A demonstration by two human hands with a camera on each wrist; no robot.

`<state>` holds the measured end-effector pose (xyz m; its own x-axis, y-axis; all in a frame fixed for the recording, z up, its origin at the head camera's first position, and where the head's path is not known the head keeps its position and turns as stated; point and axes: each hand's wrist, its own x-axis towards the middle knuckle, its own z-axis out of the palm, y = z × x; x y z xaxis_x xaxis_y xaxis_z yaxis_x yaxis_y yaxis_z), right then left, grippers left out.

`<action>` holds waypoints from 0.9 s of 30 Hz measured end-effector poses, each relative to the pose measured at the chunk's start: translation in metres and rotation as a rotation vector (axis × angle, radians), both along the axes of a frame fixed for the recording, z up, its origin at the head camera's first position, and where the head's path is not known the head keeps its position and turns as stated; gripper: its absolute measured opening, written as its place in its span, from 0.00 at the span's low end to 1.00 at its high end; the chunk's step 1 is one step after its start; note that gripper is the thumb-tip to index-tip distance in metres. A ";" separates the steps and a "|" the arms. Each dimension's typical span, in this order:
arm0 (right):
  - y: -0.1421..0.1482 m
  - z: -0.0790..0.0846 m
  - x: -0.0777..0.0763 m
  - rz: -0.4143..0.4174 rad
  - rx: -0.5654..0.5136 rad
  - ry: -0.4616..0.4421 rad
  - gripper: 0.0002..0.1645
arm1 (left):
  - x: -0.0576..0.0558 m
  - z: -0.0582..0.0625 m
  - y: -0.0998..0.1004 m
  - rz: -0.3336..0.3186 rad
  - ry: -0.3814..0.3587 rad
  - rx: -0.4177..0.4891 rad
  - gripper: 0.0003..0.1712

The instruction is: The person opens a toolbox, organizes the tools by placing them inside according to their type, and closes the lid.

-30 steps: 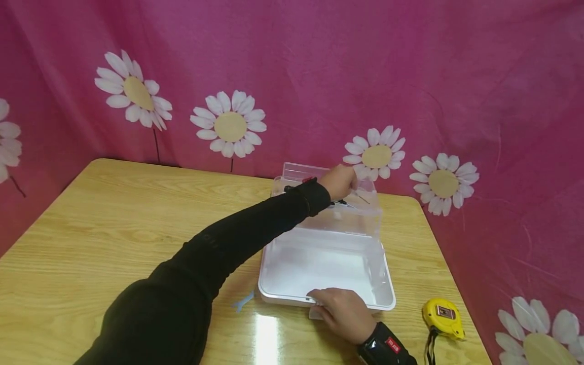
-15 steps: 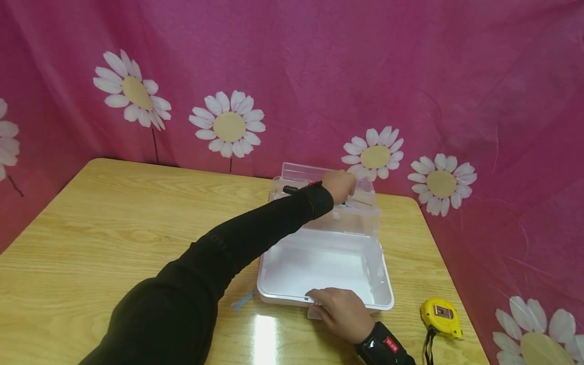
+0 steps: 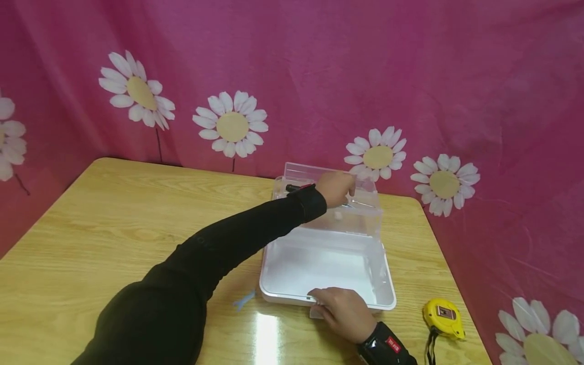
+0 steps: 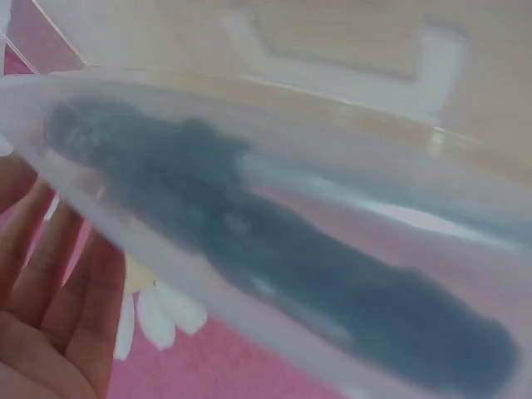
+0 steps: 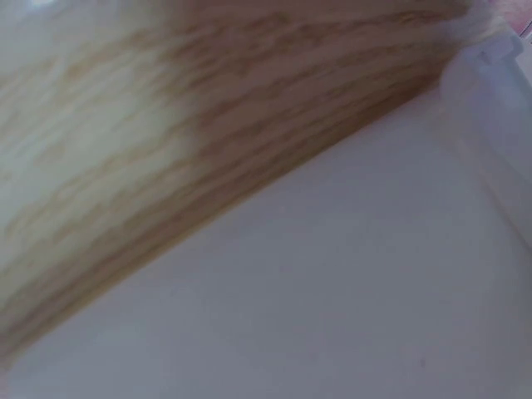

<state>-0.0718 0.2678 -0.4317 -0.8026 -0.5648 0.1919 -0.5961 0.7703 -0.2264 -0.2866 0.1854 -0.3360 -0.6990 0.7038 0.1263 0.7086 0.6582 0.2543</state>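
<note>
A white plastic box point(image 3: 326, 266) stands at the table's right side, its clear lid point(image 3: 353, 223) tipped back. My left hand point(image 3: 335, 188) is over the lid's translucent compartment, where a thin metal shaft point(image 3: 363, 205) and a black handle point(image 3: 292, 187) lie. In the left wrist view, a dark-handled tool point(image 4: 283, 258) shows blurred through the plastic, with my relaxed fingers point(image 4: 83, 283) at its edge and nothing seen between them. My right hand point(image 3: 344, 312) grips the box's front rim. The right wrist view holds mostly the blurred box wall point(image 5: 291, 274).
A light blue open-end wrench point(image 3: 245, 300) lies by the box's front left corner. Near the right edge of the wooden table point(image 3: 137, 223) rests a yellow tape measure point(image 3: 443, 318) with a black strap. A pink flowered curtain point(image 3: 292, 76) hangs behind.
The thin-shafted tool, earlier slanting from my left hand, now lies in the lid compartment. My left hand has lowered slightly. The right hand keeps its place on the rim.
</note>
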 end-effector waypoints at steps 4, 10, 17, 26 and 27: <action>0.001 -0.002 0.000 0.012 -0.003 0.035 0.13 | 0.002 0.001 -0.020 -0.056 0.026 0.016 0.14; 0.002 -0.005 -0.002 0.027 -0.020 0.105 0.15 | 0.006 0.010 -0.055 -0.100 0.013 0.018 0.15; -0.001 -0.007 -0.003 0.039 -0.036 0.120 0.14 | 0.022 0.019 -0.106 -0.030 -0.004 0.024 0.18; -0.002 -0.006 -0.002 0.029 -0.032 0.114 0.14 | 0.038 -0.002 -0.172 0.093 0.060 0.078 0.16; -0.002 -0.006 -0.002 0.027 -0.032 0.114 0.14 | 0.041 -0.005 -0.177 0.108 0.066 0.077 0.16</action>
<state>-0.0738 0.2658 -0.4378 -0.7589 -0.5784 0.2992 -0.6401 0.7470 -0.1797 -0.2461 0.0081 -0.3410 -0.7584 0.6118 0.2248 0.6518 0.7116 0.2622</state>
